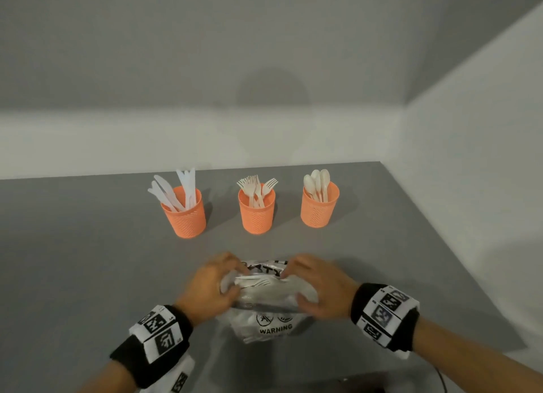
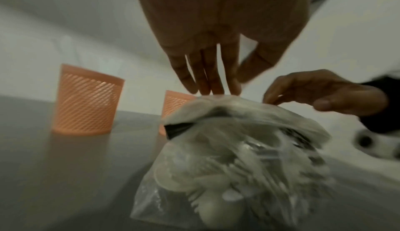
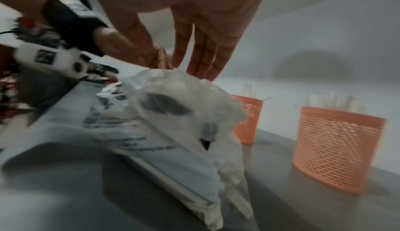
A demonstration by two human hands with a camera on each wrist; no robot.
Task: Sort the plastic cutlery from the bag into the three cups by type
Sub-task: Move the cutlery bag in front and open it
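The clear bag (image 1: 266, 298) lay on the grey worktop (image 1: 88, 260), near the front edge, and white cutlery could be seen inside it. Both hands were placed on its top. The left hand (image 1: 210, 284) was curled over the left side of the bag's mouth, and the right hand (image 1: 317, 286) was curled over the right side. The plastic seemed to be pinched by the fingertips of each hand, but the wrist pictures were too blurred for this to be told for sure.

Things could go wrong from here. The thin plastic could be torn if it were pulled too hard. The bag could be tipped, and the pieces could be spilled over the worktop. Many pieces were tangled together, so two kinds might be lifted out at once.

Three orange cups stood in a row behind the bag, well apart from it. Knives were held in the left cup (image 1: 185, 213), forks in the middle cup (image 1: 257, 212) and spoons in the right cup (image 1: 319, 206). Nothing was seen between the bag and the cups. A dropped piece might not go in easily, because tall handles already stuck up from each cup.
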